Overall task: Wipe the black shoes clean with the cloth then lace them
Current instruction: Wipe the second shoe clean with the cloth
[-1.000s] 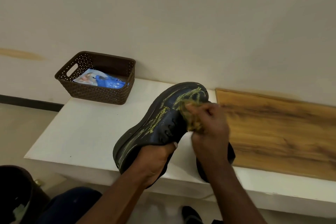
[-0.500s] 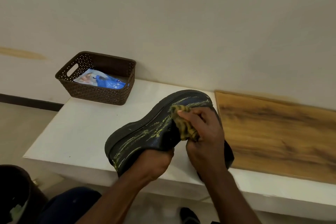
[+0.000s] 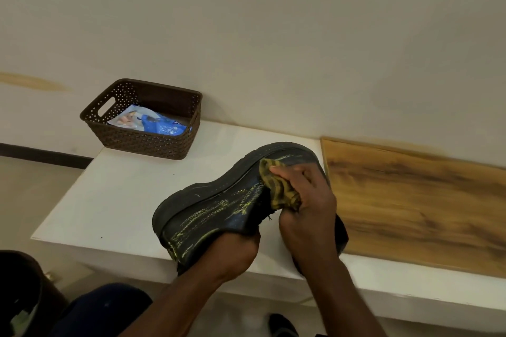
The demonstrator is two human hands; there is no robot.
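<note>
Since a second ago the black shoe (image 3: 219,205) has tipped lower, its toe dropping from a steep upward tilt to a flatter slant, and the cloth (image 3: 279,189) has slid from the toe end back along the side toward the middle. Taking the shoe as landmark, the white bench (image 3: 115,200) spreads beneath and to its left, and a wooden panel (image 3: 416,205) lies on the bench just to its right, against the pale wall (image 3: 273,22) behind. Beyond the shoe to the left, a brown perforated basket (image 3: 142,139) sits at the bench's back corner with a blue and white packet (image 3: 158,124) inside. The shoe itself is held on its side above the bench, sole turned away, its upper streaked with yellow-green marks. Under its heel end the left hand (image 3: 232,252) grips it, fingers curled out of sight beneath. At its toe half the right hand (image 3: 306,200) holds the yellow and dark checked cloth bunched in curled fingers, pressing it against the upper. A second dark shoe (image 3: 341,235) shows partly behind the right wrist.
</note>
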